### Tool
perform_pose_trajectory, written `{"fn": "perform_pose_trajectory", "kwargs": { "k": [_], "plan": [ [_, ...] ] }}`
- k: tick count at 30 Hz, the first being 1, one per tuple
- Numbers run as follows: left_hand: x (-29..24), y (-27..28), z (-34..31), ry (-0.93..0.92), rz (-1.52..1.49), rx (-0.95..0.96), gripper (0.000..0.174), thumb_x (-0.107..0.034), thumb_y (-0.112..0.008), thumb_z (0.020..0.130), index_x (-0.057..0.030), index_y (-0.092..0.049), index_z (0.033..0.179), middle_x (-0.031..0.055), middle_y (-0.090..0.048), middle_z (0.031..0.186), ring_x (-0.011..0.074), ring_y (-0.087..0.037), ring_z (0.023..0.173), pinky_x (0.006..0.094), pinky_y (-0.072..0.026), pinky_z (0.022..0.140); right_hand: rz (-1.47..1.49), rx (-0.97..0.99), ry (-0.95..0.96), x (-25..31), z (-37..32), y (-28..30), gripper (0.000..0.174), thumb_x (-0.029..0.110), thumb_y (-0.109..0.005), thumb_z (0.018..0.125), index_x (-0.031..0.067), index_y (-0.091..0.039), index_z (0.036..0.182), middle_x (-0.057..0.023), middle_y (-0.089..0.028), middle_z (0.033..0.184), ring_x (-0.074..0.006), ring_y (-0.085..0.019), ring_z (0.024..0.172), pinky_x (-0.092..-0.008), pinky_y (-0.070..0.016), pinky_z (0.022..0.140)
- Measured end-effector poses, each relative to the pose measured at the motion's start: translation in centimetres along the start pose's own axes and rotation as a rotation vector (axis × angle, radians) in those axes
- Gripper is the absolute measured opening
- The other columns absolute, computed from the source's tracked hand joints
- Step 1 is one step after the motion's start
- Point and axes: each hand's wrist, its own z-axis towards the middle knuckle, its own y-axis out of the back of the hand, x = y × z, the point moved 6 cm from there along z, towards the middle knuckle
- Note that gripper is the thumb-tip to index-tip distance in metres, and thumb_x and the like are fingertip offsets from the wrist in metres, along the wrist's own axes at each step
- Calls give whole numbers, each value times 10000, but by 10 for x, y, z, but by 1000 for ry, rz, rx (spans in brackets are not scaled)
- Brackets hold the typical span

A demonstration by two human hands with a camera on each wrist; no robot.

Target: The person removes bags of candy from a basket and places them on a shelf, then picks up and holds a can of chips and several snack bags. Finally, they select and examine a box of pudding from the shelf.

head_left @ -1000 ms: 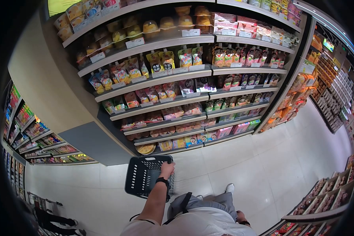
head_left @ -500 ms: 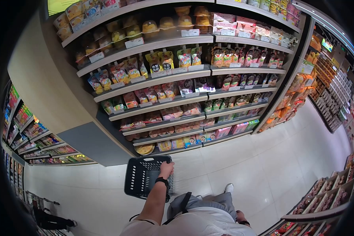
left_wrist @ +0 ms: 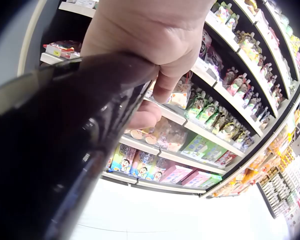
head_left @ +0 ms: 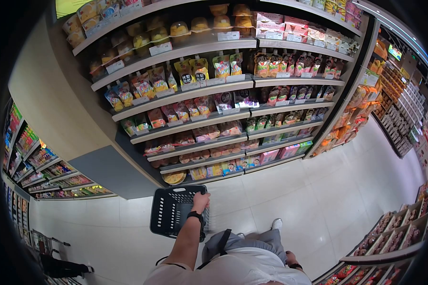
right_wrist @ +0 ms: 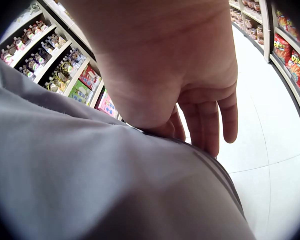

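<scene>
My left hand (head_left: 201, 200) grips the rim of a black plastic shopping basket (head_left: 172, 212) that I hold out in front of me, low above the white floor. In the left wrist view the fingers (left_wrist: 162, 85) curl round the dark basket edge (left_wrist: 85, 115). My right hand (head_left: 290, 259) hangs at my side against my grey trousers (right_wrist: 90, 170); its fingers (right_wrist: 210, 120) hang straight and relaxed and hold nothing.
Tall shelves (head_left: 199, 95) of packaged snacks and pouches stand right ahead. A lower snack rack (head_left: 390, 242) stands at the right, more shelves (head_left: 38, 156) at the left. Another person (head_left: 62, 266) with a trolley is at the lower left. White tiled floor (head_left: 318, 190) runs between.
The view has shifted slightly forward; the shelves sit a little higher in the picture. My left hand still holds the basket and my right hand still hangs at my side.
</scene>
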Motion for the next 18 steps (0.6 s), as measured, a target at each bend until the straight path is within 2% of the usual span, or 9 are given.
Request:
{"fn": "perform_pose_trajectory", "kwargs": {
  "k": [7, 9, 10, 12, 13, 15, 18],
  "plan": [
    [3, -1, 0, 15, 3, -5, 895, -144, -677, 898, 62, -96, 1548, 90, -605, 731, 153, -544, 538, 301, -467, 454, -46, -16, -5, 7, -10, 4, 458, 349, -637, 874, -12, -645, 1155, -146, -716, 975, -250, -714, 813, -373, -591, 644],
    [3, 0, 0, 1, 13, -27, 806, -147, -670, 907, 79, -198, 1522, 82, -598, 727, 150, -543, 538, 300, -464, 453, -48, -1, -2, 6, -9, 3, 459, 352, -639, 873, -7, -646, 1158, -144, -716, 982, -249, -715, 820, -374, -592, 646],
    [3, 0, 1, 2, 14, -27, 806, -147, -670, 907, 79, -198, 1522, 82, -598, 727, 150, -543, 538, 300, -464, 453, -48, -1, -3, 4, -8, 3, 459, 352, -639, 873, -7, -646, 1158, -144, -716, 982, -249, -715, 820, -374, -592, 646],
    [4, -1, 4, 15, 36, 4, 620, -152, -662, 917, 92, -373, 1408, 77, -595, 731, 145, -543, 539, 296, -464, 454, -14, -33, 10, 8, -11, 4, 419, 291, -686, 859, -27, -668, 1131, -173, -720, 963, -286, -710, 819, -394, -571, 660],
    [7, -2, 5, 17, 36, 4, 620, -152, -662, 917, 92, -373, 1408, 77, -595, 731, 145, -543, 539, 296, -464, 454, -14, -33, 9, 11, -14, 5, 419, 291, -686, 859, -27, -668, 1131, -173, -720, 963, -286, -710, 819, -394, -571, 660],
    [7, 1, 3, -44, 3, -98, 420, -176, -687, 869, 73, -545, 1177, 92, -608, 725, 160, -562, 515, 316, -471, 441, -40, -43, -5, 12, -17, 7, 431, 305, -687, 860, -23, -672, 1139, -184, -722, 985, -289, -713, 846, -393, -572, 689],
    [5, 0, 2, -43, 22, -44, 330, -173, -685, 862, 45, -587, 1090, 85, -610, 704, 158, -569, 508, 307, -471, 435, -80, -17, -8, 13, -17, 5, 443, 332, -627, 887, -2, -639, 1177, -148, -715, 994, -250, -717, 822, -372, -592, 643]
  ]
}}
